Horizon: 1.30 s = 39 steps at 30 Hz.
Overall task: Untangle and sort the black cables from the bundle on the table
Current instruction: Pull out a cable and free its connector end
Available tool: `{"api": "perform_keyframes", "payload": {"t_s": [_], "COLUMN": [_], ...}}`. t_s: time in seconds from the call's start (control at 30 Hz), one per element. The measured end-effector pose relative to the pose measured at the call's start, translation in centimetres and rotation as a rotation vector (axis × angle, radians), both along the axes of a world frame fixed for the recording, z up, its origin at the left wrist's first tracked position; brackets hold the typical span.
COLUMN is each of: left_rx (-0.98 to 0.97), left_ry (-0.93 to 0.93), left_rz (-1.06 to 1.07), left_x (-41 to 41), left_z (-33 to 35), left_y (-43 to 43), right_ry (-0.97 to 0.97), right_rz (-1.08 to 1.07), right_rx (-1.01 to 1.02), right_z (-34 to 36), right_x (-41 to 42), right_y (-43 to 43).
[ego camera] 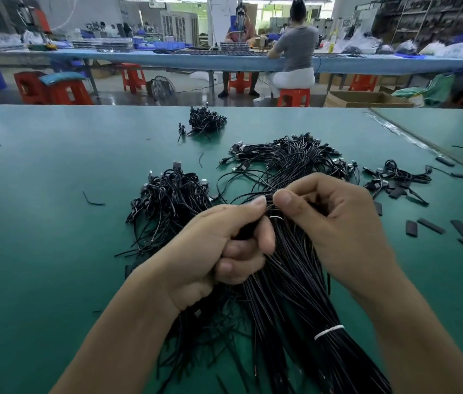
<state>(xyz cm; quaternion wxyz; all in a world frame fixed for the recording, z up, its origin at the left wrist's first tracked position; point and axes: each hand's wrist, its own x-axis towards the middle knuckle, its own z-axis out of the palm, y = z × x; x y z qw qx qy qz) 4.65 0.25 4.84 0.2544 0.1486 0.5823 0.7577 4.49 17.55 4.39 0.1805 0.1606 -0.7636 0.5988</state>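
Note:
A thick bundle of black cables [290, 282] lies on the green table [53, 223], running from the near edge up to a fan of plug ends [290, 155]. A white tie [329, 331] binds it low down, and a second thin tie [276, 218] sits between my hands. My left hand [224, 245] grips the bundle with curled fingers. My right hand [335, 211] pinches cable strands at the upper tie, thumb tip close to my left thumb.
A loose pile of black cables [170, 194] lies left of the bundle, a small pile [206, 120] farther back, another [398, 174] at the right. Black sleeve pieces [430, 226] are scattered at the right. Beyond the table, people sit at a long bench.

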Motion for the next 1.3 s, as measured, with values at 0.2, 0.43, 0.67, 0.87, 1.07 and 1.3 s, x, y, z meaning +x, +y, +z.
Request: {"api": "perform_keyframes", "payload": {"t_s": [0.2,0.43,0.67,0.87,1.07,1.3], "left_rx": [0.648,-0.091,-0.434,-0.294,-0.011,-0.140], "left_ry": [-0.112,0.468,0.332,0.102,-0.033,0.095], "left_rz": [0.190,0.700,0.282,0.059,-0.066,0.185], "left_x": [-1.0,-2.0,-0.5,-0.2,-0.3,-0.8], "left_z": [0.3,-2.6,-1.4,-0.6,-0.8,-2.4], "left_y": [-0.4,0.4,0.9,-0.1,-0.5,0.5], "right_ry": [-0.208,-0.144,-0.005,-0.042,-0.212,-0.083], "right_rz": [0.111,0.235,0.086,0.142,0.365,0.062], "right_rx": [0.311,0.591,0.453,0.080,-0.066,0.170], "right_z": [-1.1,-0.2,0.7,0.3,0.1,-0.6], "right_x": [0.0,1.2,0.9,0.4,0.4,0.1], "right_y": [-0.9,-1.6,0.3,-0.1,0.1,-0.6]}}
